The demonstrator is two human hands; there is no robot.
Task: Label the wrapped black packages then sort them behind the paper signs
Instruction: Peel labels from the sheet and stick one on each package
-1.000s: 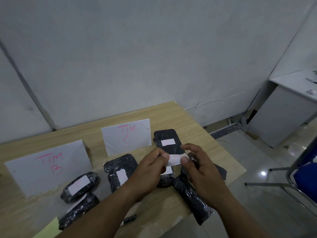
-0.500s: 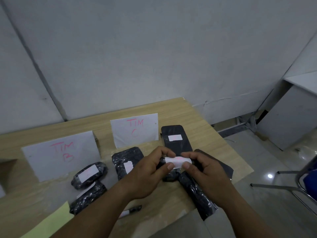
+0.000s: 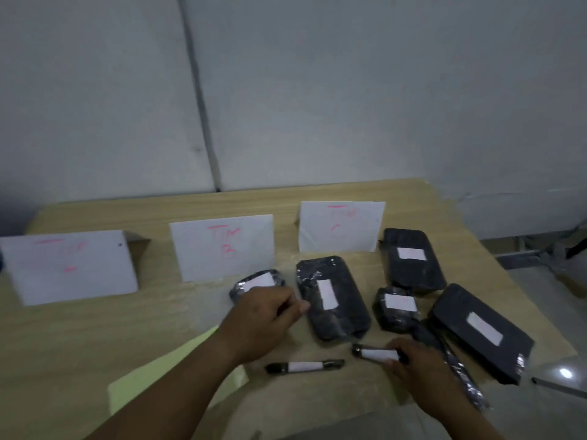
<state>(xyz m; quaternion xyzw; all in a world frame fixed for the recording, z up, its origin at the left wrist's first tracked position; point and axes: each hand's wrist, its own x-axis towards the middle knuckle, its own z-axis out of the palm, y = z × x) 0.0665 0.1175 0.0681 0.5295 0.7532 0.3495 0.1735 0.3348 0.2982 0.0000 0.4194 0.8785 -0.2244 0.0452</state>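
Five labelled black packages lie on the table before three paper signs. Right hand — fingers curled round a marker. Left hand — fingers bent, apparently touching a package; grasp cannot be told, blurred.

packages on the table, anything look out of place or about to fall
The long thin package at the right sticks out past the near edge of the table, and no label shows on it. The other packages lie in front of the signs, none visibly behind them.
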